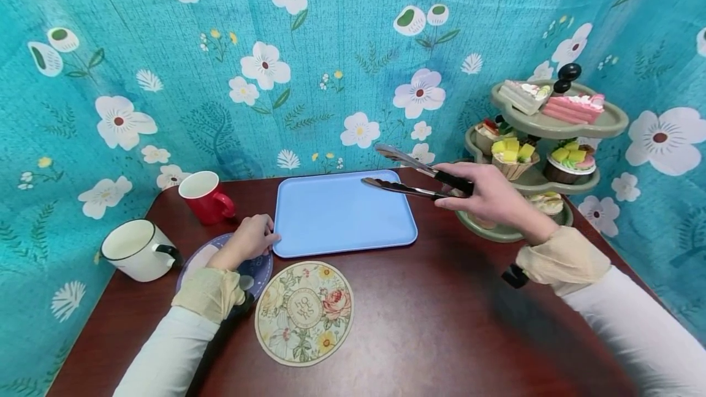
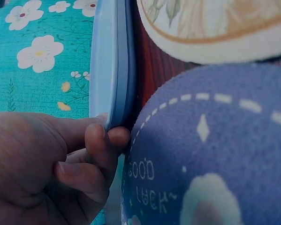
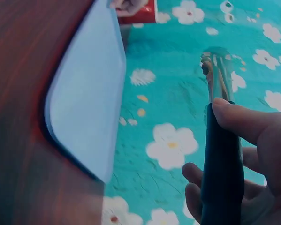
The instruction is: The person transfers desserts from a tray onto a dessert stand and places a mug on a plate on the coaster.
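A blue rectangular tray (image 1: pixel 344 216) lies on the table. My left hand (image 1: pixel 250 241) pinches its left rim; in the left wrist view, thumb and fingertips (image 2: pixel 117 137) of the left hand (image 2: pixel 60 164) meet at the edge of the tray (image 2: pixel 124 61). Metal tongs (image 1: pixel 405 189) with black handles are in my right hand (image 1: pixel 488 195), over the tray's right end. Their two arms stand apart, with nothing between the tips. In the right wrist view, the thumb of the right hand (image 3: pixel 267 154) lies along the black handle of the tongs (image 3: pixel 222 159).
A tiered stand (image 1: pixel 584 182) with cake slices and cupcakes is at the right. A red mug (image 1: pixel 204 201) and a white mug (image 1: pixel 135 256) stand at the left. One purple round mat (image 1: pixel 259 271) is under my left hand; a floral round mat (image 1: pixel 303 314) lies in front of the tray.
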A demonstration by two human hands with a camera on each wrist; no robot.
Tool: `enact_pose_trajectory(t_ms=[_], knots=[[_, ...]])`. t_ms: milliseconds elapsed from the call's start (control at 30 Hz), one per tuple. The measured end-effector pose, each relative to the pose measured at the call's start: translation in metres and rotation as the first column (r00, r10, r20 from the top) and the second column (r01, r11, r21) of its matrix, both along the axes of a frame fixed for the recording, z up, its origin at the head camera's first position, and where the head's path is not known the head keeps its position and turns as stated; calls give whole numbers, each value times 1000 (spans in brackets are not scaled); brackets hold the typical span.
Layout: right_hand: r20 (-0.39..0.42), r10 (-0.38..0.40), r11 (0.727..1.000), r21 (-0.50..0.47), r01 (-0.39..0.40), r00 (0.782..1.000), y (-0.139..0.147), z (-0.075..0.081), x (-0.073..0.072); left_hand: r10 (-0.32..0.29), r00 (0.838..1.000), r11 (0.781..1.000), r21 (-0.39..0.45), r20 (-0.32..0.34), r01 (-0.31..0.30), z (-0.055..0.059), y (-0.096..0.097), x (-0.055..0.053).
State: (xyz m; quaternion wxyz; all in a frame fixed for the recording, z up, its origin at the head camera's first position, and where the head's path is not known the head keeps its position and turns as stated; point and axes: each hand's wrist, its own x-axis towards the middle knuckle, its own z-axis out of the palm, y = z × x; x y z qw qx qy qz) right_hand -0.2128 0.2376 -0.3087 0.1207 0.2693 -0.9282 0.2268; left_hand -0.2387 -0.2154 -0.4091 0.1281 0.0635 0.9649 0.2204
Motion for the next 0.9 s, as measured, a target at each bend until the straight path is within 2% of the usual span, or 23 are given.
enact_pose_trajectory(t_ms=[200, 400, 633, 900], knots=[[41, 13, 999, -42, -11, 999, -26, -17, -11, 15, 1000, 1000, -1, 18, -15, 0, 0, -1], [94, 27, 1000, -9, -27, 995, -47, -37, -22, 6, 1000, 1000, 5, 14, -6, -1, -1, -1], [123, 31, 999, 2, -32, 992, -58, -61, -31, 7, 1000, 1000, 5, 17, -7, -1, 0, -2], [161, -1, 999, 32, -4, 987, -66, -77, -36, -10, 1000, 1000, 4, 4, 10, -1, 0, -1]])
